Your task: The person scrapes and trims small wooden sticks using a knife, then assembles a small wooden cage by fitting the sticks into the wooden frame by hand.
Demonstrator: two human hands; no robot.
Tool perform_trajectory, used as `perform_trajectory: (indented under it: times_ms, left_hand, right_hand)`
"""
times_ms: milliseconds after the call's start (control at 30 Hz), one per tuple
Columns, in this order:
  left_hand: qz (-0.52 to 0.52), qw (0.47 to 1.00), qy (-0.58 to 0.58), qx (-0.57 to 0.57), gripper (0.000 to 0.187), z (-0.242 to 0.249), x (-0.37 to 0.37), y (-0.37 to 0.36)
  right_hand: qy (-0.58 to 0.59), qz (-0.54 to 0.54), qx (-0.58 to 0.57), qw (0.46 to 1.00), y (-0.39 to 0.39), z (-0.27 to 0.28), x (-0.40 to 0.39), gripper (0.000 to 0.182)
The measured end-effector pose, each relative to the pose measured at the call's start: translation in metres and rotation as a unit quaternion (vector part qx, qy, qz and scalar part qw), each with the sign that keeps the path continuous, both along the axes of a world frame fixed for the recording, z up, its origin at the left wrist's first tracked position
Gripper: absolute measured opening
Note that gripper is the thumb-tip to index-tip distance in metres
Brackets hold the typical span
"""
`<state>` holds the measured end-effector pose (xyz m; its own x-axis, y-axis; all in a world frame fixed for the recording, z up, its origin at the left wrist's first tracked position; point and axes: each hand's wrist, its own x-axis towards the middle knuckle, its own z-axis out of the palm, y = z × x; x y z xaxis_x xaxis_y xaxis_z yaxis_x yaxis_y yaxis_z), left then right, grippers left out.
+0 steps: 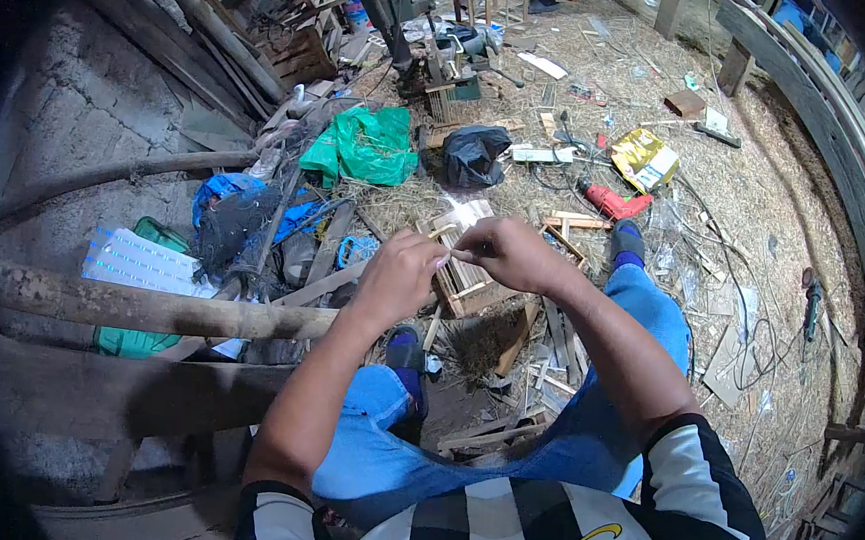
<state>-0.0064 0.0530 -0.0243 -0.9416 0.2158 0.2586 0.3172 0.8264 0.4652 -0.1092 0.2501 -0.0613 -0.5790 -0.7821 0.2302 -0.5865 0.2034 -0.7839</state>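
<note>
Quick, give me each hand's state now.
Left hand: closed, what it pinches cannot be told.
Right hand: closed, fingertips meeting the left, above the wooden crate.

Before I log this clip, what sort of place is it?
Probably a rough woodworking shed. Wood shavings and offcuts cover the floor, a red power drill lies among cables, and both hands, left and right, work beside a small wooden crate.
</note>
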Motion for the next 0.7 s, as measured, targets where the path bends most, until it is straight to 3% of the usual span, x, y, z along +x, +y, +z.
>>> perform_trajectory:
  times_ms: [700]
  left_hand:
    - [0.065,0.996,-0.035,0.041,0.011,-0.013,-0.003,0.013]
  right_hand:
    - [-0.028,-0.064,-0.016,0.997,0.002,-0.008,0.008,0.012]
